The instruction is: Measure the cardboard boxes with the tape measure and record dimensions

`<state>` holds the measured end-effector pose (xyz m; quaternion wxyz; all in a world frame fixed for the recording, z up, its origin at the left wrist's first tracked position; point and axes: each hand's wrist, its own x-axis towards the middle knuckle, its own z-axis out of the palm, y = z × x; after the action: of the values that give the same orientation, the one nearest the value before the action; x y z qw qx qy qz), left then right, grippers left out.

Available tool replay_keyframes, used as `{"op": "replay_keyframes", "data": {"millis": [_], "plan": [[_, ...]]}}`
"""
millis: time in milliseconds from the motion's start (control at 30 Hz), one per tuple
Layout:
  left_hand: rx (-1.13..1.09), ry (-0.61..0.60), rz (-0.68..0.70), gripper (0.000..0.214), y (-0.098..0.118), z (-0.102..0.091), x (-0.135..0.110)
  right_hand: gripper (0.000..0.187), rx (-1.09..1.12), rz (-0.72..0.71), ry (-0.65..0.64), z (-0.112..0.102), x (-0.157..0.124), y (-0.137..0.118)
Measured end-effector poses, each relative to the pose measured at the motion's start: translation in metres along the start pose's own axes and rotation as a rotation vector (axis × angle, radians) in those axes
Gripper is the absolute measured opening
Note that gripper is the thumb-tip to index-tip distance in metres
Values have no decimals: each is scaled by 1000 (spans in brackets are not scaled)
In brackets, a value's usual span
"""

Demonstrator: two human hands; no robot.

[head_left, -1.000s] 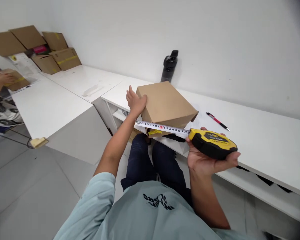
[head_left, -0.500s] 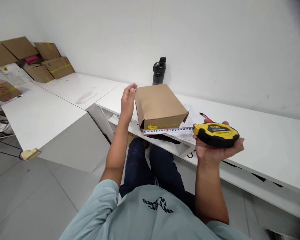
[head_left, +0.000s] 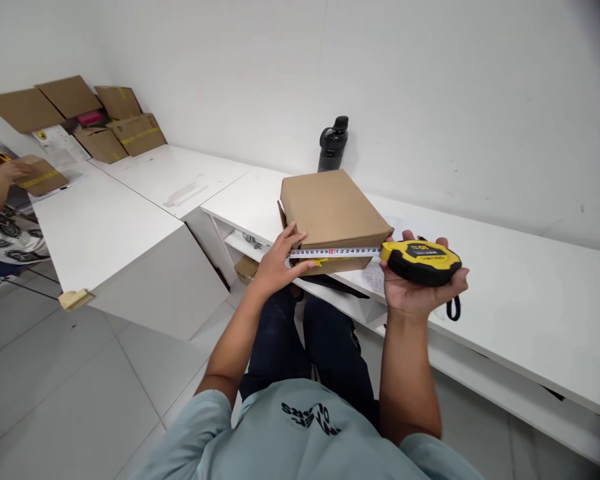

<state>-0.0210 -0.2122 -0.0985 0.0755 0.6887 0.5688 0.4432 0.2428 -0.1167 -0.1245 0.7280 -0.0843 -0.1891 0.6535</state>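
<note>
A closed brown cardboard box (head_left: 333, 210) lies on the white desk (head_left: 520, 287) in front of me. My right hand (head_left: 415, 293) grips a yellow and black tape measure (head_left: 421, 261) at the box's near right corner. Its white blade (head_left: 335, 252) is stretched left along the box's near top edge. My left hand (head_left: 280, 260) pinches the blade's free end against the box's near left corner.
A black water bottle (head_left: 332, 143) stands behind the box by the wall. Several open cardboard boxes (head_left: 100, 123) are piled at the far left. Another person's hand (head_left: 3, 170) holds a small box there. A second white table (head_left: 95, 220) stands to my left.
My left hand left the box's far left side, rose, then came down to the near left corner and took the blade's end. The tape now lies along the box's top edge.
</note>
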Motion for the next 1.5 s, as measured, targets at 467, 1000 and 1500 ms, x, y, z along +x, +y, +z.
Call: {"op": "replay_keyframes", "data": {"millis": [467, 1000, 1500], "plan": [[82, -45, 178, 53, -9, 2, 31, 57, 174, 89, 131, -11, 21, -17], [20, 84, 196, 37, -12, 5, 28, 52, 154, 146, 24, -7, 65, -13], [-58, 27, 117, 37, -10, -1, 33, 69, 36, 204, 93, -8, 77, 0]]}}
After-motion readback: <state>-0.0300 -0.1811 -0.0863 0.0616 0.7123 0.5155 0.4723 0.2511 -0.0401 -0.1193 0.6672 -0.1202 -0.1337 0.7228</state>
